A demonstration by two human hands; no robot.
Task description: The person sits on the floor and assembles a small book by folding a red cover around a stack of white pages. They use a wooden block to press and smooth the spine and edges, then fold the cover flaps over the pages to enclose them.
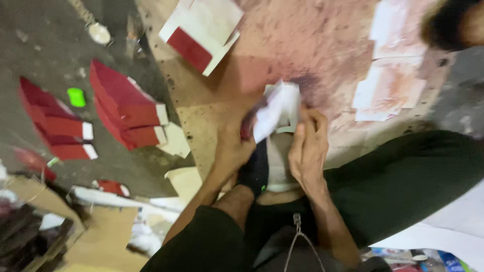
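I sit on the floor with my legs folded, in dark trousers. Both hands meet over a stained wooden board [302, 45]. My left hand [233, 146] and my right hand [308, 146] together hold a white folded paper piece [278, 110] with a dark red part at its left edge. The image is blurred, so the exact grip is unclear. A white sheet [277, 166] lies under my hands.
Stacks of red-and-white flat folded pieces [126, 108] [55, 123] lie on the grey floor at left. Another red-and-white piece [201, 32] rests at the board's top. White sheets [390, 75] lie at right. A small green object [76, 96] and cardboard [101, 236] sit at left.
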